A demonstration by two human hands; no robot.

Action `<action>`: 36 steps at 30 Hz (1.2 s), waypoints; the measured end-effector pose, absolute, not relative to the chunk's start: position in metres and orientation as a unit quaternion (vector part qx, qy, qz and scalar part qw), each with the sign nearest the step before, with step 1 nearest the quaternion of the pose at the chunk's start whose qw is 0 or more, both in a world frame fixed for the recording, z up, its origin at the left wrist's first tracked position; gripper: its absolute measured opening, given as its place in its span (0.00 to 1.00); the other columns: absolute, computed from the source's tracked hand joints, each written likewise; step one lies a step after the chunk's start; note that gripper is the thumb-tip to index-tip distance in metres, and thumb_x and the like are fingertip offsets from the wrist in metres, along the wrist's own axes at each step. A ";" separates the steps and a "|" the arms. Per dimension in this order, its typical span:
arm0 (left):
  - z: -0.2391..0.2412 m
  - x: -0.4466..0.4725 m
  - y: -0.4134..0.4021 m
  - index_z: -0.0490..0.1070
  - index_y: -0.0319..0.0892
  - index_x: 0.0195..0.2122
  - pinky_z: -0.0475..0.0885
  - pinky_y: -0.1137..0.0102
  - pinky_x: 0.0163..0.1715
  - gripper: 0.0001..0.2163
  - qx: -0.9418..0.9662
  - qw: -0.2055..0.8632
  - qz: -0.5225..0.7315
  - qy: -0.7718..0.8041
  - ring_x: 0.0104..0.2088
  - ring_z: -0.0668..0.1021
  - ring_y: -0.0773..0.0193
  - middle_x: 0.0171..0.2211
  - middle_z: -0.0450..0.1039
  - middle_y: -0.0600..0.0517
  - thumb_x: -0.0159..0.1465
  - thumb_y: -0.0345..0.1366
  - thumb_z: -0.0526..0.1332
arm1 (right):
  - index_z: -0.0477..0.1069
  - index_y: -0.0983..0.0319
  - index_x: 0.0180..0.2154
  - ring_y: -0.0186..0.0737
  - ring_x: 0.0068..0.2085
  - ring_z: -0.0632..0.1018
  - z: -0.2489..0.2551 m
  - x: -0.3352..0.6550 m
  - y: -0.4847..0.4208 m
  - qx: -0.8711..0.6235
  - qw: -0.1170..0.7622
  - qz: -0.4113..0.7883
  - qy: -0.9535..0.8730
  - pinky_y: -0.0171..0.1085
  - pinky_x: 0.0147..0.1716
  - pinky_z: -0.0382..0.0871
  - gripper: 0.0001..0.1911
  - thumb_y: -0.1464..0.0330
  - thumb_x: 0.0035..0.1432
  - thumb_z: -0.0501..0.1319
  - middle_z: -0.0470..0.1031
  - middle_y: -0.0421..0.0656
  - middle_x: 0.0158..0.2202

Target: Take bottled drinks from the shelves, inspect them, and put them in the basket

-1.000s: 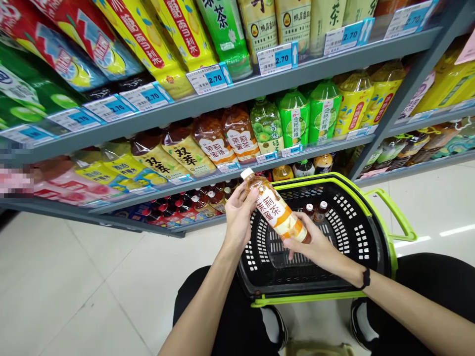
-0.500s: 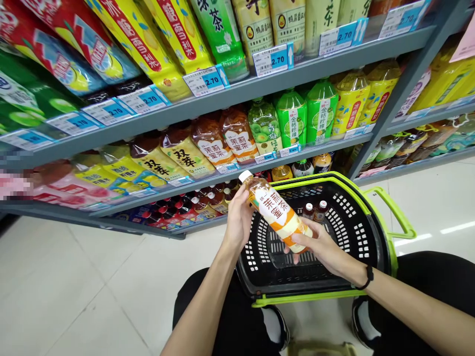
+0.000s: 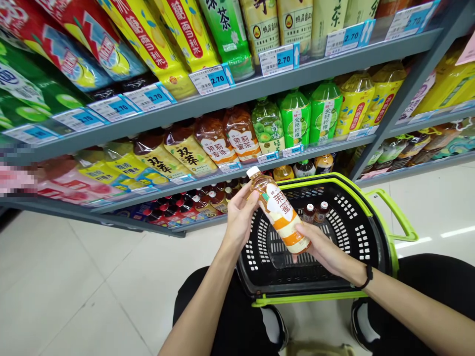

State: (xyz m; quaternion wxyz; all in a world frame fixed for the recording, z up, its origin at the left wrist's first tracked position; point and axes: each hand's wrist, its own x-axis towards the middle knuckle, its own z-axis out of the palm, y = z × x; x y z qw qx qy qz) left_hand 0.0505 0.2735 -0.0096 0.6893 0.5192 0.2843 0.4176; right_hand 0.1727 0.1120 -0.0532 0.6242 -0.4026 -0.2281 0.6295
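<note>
A bottle of tea [image 3: 285, 212] with a white cap and an orange, cream and white label is held tilted over the basket. My left hand [image 3: 241, 212] grips it near the neck, thumb on its side. Around the lower end of the bottle is my right hand [image 3: 322, 247], its thumb lying on the label and its other fingers partly hidden behind. Beneath stands a black shopping basket [image 3: 319, 288] with a lime-green rim. Two small bottles with white caps [image 3: 315, 212] are inside it, near its far side.
Grey shelves [image 3: 237, 94] packed with drink bottles run across the front, with blue-and-white price tags [image 3: 212, 79] along their edges. The basket's green handle [image 3: 397, 220] sticks out to the right. My knees are on both sides of the basket, above a pale tiled floor [image 3: 92, 277].
The bottle has turned about its length, so its printed name faces more to the right. My left thumb has moved onto its side. The view has shifted slightly.
</note>
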 end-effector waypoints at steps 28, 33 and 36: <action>-0.013 0.046 0.279 0.74 0.44 0.58 0.79 0.63 0.43 0.26 0.606 0.677 0.344 0.236 0.46 0.83 0.52 0.53 0.80 0.42 0.63 0.52 0.69 | 0.75 0.67 0.45 0.45 0.34 0.83 -0.051 0.188 0.118 -0.623 0.316 0.538 -0.471 0.41 0.35 0.78 0.46 0.53 0.72 0.22 0.82 0.53 0.34; -0.023 0.046 0.283 0.74 0.44 0.60 0.80 0.64 0.39 0.35 0.717 0.572 0.298 0.265 0.47 0.82 0.50 0.51 0.81 0.43 0.51 0.46 0.78 | 0.76 0.71 0.51 0.59 0.51 0.81 -0.068 0.211 0.115 -0.729 0.070 0.302 -0.610 0.50 0.49 0.72 0.18 0.65 0.71 0.55 0.80 0.66 0.48; -0.036 0.052 0.278 0.73 0.47 0.62 0.81 0.60 0.42 0.35 0.831 0.446 0.189 0.272 0.49 0.81 0.50 0.54 0.78 0.43 0.54 0.48 0.76 | 0.80 0.73 0.41 0.61 0.45 0.84 -0.081 0.214 0.112 -0.738 -0.021 0.302 -0.602 0.50 0.44 0.75 0.12 0.70 0.66 0.61 0.82 0.67 0.40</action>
